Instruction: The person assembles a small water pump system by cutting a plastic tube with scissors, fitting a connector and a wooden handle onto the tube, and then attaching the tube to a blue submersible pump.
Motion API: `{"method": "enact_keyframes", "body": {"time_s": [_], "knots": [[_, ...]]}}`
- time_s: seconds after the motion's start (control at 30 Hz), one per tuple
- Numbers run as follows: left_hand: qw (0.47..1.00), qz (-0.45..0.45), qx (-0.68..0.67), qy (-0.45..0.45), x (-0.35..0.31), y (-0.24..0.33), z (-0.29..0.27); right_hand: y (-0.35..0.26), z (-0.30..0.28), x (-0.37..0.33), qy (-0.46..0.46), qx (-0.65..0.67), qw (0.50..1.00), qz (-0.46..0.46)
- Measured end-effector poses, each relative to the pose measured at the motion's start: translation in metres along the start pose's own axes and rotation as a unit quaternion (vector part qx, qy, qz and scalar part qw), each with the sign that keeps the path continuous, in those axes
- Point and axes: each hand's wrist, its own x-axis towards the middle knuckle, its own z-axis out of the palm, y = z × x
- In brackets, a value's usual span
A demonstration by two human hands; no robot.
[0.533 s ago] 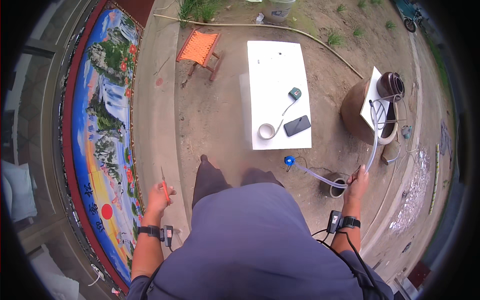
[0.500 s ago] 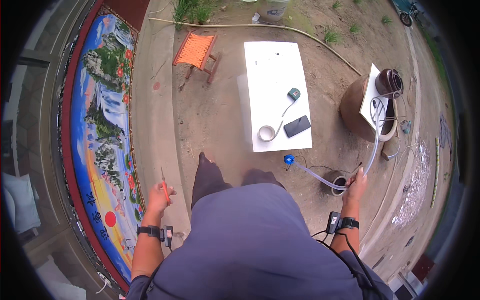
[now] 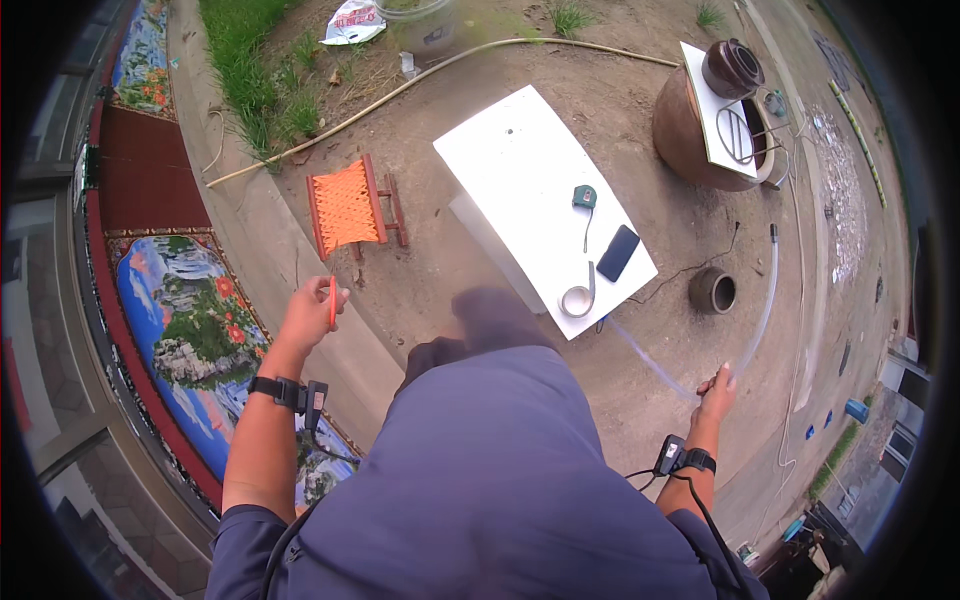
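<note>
My left hand [image 3: 308, 315] is closed on the orange handles of a pair of scissors [image 3: 332, 304], held out at the left above the concrete strip. At the right, my right hand [image 3: 713, 393] grips a clear plastic hose [image 3: 771, 290]. One length of that hose rises to a dark end fitting, while the other runs left toward the white table [image 3: 510, 160]. On the table lie a roll of tape [image 3: 577, 302], a dark phone [image 3: 617, 253] and a green tape measure [image 3: 584, 197] with its strip pulled out.
An orange-webbed folding stool [image 3: 345, 205] stands left of the table. A small brown pot [image 3: 712, 290] sits on the dirt near the hose. Farther back is a large clay jar [image 3: 675, 125] topped by a white board and a dark jug [image 3: 732, 70]. A yellowish garden hose [image 3: 480, 50] crosses behind.
The view has swung round, so the table now lies slantwise and the stool is nearer my left hand. The hose has come away from the small pot and its blue end is mostly hidden.
</note>
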Motion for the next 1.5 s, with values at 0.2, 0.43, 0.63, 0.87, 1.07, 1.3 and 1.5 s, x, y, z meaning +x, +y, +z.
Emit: {"method": "enact_keyframes", "body": {"time_s": [0.2, 0.43, 0.63, 0.87, 1.07, 1.3, 1.5], "knots": [[0.988, 0.097, 0.107, -0.053, 0.115, 0.088, 0.004, -0.012, 0.039, -0.033, 0.081, 0.018, 0.996, 0.022], [0.929, 0.156, 0.309, -0.128, 0.175, 0.21, 0.022, -0.005, 0.062, -0.059, 0.149, 0.014, 0.987, 0.056], [0.838, 0.295, 0.416, -0.195, 0.257, 0.306, 0.063, -0.024, 0.066, -0.127, 0.278, 0.027, 0.956, 0.089], [0.648, 0.391, 0.582, -0.297, 0.356, 0.378, 0.139, -0.093, 0.165, -0.193, 0.396, 0.016, 0.909, 0.132], [0.482, 0.466, 0.638, -0.379, 0.457, 0.375, 0.184, -0.146, 0.303, -0.199, 0.281, 0.027, 0.937, 0.206], [0.313, 0.595, 0.565, -0.478, 0.525, 0.326, 0.248, -0.091, 0.441, -0.166, 0.178, 0.096, 0.954, 0.22], [0.235, 0.648, 0.541, -0.482, 0.524, 0.289, 0.273, -0.089, 0.517, -0.118, 0.005, 0.265, 0.934, 0.239]]}}
